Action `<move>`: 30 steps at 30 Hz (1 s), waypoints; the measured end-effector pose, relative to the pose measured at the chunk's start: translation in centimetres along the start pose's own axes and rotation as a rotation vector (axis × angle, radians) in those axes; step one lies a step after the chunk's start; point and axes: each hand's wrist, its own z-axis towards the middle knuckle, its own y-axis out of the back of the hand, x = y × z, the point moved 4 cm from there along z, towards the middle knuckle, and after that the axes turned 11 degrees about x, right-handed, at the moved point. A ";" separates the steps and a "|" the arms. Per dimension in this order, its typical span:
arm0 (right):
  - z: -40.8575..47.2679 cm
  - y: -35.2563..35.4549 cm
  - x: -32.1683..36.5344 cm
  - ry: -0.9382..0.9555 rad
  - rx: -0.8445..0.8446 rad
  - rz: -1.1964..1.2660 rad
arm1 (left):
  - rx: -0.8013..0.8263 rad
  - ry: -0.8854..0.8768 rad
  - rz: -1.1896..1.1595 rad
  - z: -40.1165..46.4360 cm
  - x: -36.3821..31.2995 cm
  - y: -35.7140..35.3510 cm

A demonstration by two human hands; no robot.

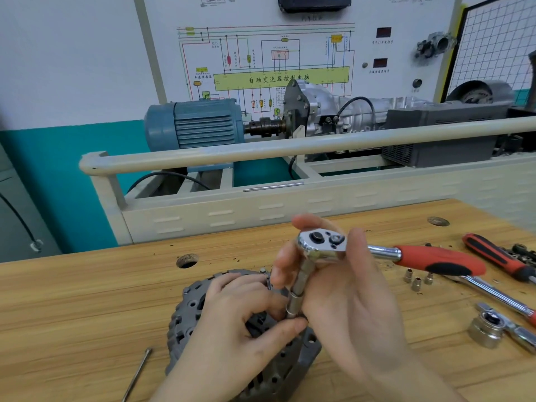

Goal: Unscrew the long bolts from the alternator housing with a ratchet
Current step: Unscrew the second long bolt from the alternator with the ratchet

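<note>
- The ratchet [322, 244] has a glossy chrome metal head and a red and black handle, plastic or rubber.
- The alternator housing [185, 320] is dull grey cast metal, rough.
- The table [72, 314] is matt wood with visible grain.

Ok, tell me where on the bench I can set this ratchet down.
Bare wood lies left of the alternator housing, between the bench hole and the loose long bolt, and along the far edge behind the hands. The right side is crowded: small sockets, a red-handled screwdriver, a second ratchet.
</note>
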 end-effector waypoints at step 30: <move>0.3 -0.1 0.0 -0.048 0.034 0.016 | 0.005 -0.026 -0.001 -0.1 0.3 0.1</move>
